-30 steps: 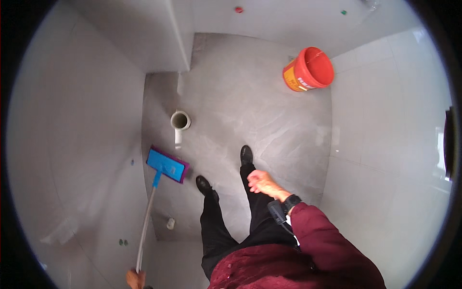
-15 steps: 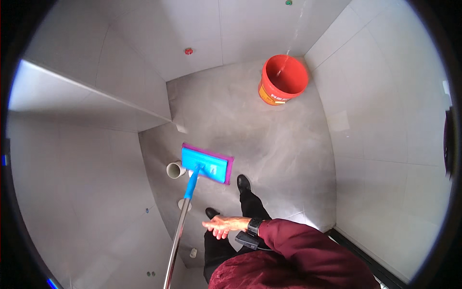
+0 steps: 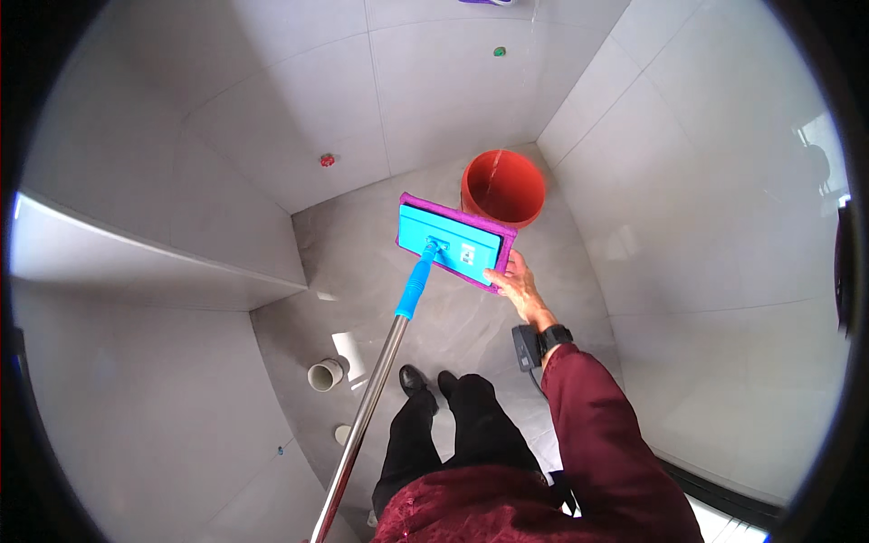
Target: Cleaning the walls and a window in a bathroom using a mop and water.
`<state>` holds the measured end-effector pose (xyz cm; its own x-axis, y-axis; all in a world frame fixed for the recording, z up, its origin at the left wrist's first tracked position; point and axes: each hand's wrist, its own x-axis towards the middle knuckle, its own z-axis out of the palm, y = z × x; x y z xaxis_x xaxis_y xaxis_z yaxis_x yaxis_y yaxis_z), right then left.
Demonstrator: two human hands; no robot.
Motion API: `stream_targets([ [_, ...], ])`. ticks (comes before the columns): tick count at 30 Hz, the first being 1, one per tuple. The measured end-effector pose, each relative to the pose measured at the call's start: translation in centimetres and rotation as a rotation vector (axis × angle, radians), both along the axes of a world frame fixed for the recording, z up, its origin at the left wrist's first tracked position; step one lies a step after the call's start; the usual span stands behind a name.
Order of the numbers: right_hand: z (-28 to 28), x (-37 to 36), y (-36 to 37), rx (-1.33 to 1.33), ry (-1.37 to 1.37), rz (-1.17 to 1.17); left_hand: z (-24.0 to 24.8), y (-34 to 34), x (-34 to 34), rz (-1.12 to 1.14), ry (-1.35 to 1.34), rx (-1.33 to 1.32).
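A flat mop (image 3: 450,242) is held up above the floor, with a blue plate and a purple pad showing round its edges. My right hand (image 3: 521,288) grips the near right corner of its head, thumb on top and the other fingers round the edge. From the blue joint a steel pole (image 3: 367,407) slants down to the lower edge of the picture. My left hand is out of sight. Just beyond the mop head stands a red bucket (image 3: 536,185), partly hidden by the mop, with a thin stream of water falling into it.
A light pipe stub (image 3: 323,375) rises from the floor at the left, near a partition wall (image 3: 163,253). A red plug (image 3: 327,160) and a green plug (image 3: 499,52) sit in the back wall. Tiled wall (image 3: 706,226) lines the right side.
My right hand has gone from free near my waist to gripping the mop head's corner. The mop has come up and to the right, and my feet have moved closer together.
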<state>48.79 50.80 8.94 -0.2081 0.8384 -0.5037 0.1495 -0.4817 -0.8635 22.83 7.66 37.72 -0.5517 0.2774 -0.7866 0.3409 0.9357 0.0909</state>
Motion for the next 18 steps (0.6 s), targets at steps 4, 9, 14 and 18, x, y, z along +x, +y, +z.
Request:
stream_targets([
  [4, 3.8, -0.9, 0.6, -0.224, -0.082, 0.022, 2.6, -2.1, -3.5, -0.051, -0.048, -0.033],
  [9, 5.9, -2.1, 0.3, -0.047, -0.131, -0.066, 3.4, -3.4, -4.6, -0.023, -0.132, 0.039],
  [14, 7.9, -4.2, -0.3, 0.544, -0.358, 0.043, -5.1, -8.8, -4.9, 0.074, -0.231, 0.156],
  [18, 9.6, -5.3, 0.8, 0.851, -0.760, 0.199, -8.5, -10.1, -7.6, -0.160, -0.259, 0.060],
])
